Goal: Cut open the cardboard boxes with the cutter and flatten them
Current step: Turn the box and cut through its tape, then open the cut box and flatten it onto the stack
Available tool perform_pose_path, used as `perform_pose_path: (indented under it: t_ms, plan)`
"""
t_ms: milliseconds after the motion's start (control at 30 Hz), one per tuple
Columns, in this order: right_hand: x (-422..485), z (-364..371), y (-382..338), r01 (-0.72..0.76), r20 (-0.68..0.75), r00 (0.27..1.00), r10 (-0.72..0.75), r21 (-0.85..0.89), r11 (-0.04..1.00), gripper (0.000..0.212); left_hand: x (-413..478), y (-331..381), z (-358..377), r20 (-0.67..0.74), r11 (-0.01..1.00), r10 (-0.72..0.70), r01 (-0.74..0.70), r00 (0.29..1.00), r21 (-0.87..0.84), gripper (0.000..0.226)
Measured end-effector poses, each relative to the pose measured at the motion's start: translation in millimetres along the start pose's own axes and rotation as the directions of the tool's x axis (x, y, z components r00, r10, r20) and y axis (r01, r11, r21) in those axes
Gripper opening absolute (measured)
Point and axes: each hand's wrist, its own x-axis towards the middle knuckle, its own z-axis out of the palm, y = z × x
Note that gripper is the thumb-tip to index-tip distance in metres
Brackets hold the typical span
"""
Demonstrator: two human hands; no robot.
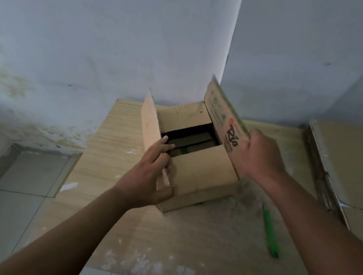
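Contents (189,141) of box (203,175) dim, indistinct.

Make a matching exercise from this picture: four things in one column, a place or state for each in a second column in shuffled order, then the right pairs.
Things:
1. cutter
2. left hand
3. right hand
4. flat cardboard stack

Places or states:
A. grips the printed flap, which is lifted up
B. piled at the far right, by the wall
C. lies untouched on the table, right of the box
D. holds the plain flap

Pairs: 1-C, 2-D, 3-A, 4-B.
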Motion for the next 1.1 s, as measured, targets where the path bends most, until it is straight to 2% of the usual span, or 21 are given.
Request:
perform_pose_path:
  t_ms: [100,167,233,333,400,467,533,633,733,800,867,933,1000,1100]
  plan:
    - [-16.7,1.4,5.2,-0.247,0.071,0.969,0.237,0.303,0.92,0.025,-4.7,-13.7,-19.6,-0.002,0.999,-0.012,0.012,1.0,-0.046,0.029]
    - [-37.4,14.9,14.0,-0.411,0.127,0.908,0.399,0.452,0.792,0.027,-13.5,-25.2,-35.9,-0.031,0.995,-0.051,0.048,0.998,-0.089,0.025]
    - [-60.8,29.4,19.2,-0.514,0.161,0.828,0.537,0.601,0.612,0.026,-24.7,-40.1,-50.1,-0.067,0.998,-0.052,0.05,0.996,-0.034,0.02]
    - [-90.2,44.7,14.8,-0.471,0.087,0.771,0.631,0.745,0.473,0.022,-40.2,-64.9,-62.7,-0.099,0.991,-0.052,0.064,0.994,0.114,0.037]
    - [-100.1,41.8,3.3,-0.386,-0.004,0.741,0.671,0.816,0.431,0.021,-46.2,-81.3,-68.3,-0.135,0.988,-0.075,0.092,0.988,0.12,0.049]
    - [-101.5,30.3,-13.0,-0.302,-0.063,0.724,0.687,0.867,0.397,0.022,-53.0,-99.8,-70.7,-0.146,0.987,-0.111,0.126,0.983,0.096,0.049]
    - [-98.0,14.7,-30.8,-0.219,-0.106,0.734,0.671,0.898,0.381,0.021,-60.1,-117.9,-71.0,-0.097,0.982,-0.164,0.172,0.982,0.082,0.05]
    - [-90.8,-8.5,-59.0,-0.068,-0.18,0.792,0.583,0.923,0.378,0.022,-70.4,-135.9,-63.7,0.145,0.971,-0.231,0.219,0.962,0.096,0.059]
    - [-88.5,-23.6,-87.4,0.013,-0.231,0.865,0.445,0.898,0.44,0.026,-69.5,-136.8,-44.7,0.399,0.945,-0.325,0.284,0.858,0.159,0.07]
    - [-89.5,-25.5,-104.9,0.029,-0.23,0.905,0.359,0.873,0.487,0.028,-61.5,-127.0,-29.9,0.484,0.919,-0.39,0.367,0.783,0.147,0.075]
    - [-90.1,-22.1,-118.5,0.025,-0.192,0.934,0.301,0.877,0.48,0.027,-51.3,-114.5,-15.7,0.523,0.896,-0.417,0.433,0.744,0.098,0.078]
    - [-89.8,-16.7,-127.9,0.002,-0.142,0.954,0.266,0.884,0.468,0.025,-38.8,-97.4,-7.8,0.532,0.866,-0.409,0.499,0.741,-0.029,0.076]
    - [-89.0,-11.0,-135.5,-0.016,-0.102,0.97,0.219,0.877,0.48,0.025,-25.5,-80.9,-4.8,0.469,0.801,-0.398,0.548,0.788,-0.241,0.072]
    - [-89.4,-3.5,-148.5,-0.044,-0.02,0.992,0.125,0.872,0.488,0.03,-4.2,-59.8,-10.0,0.303,0.723,-0.353,0.464,0.885,-0.512,0.069]
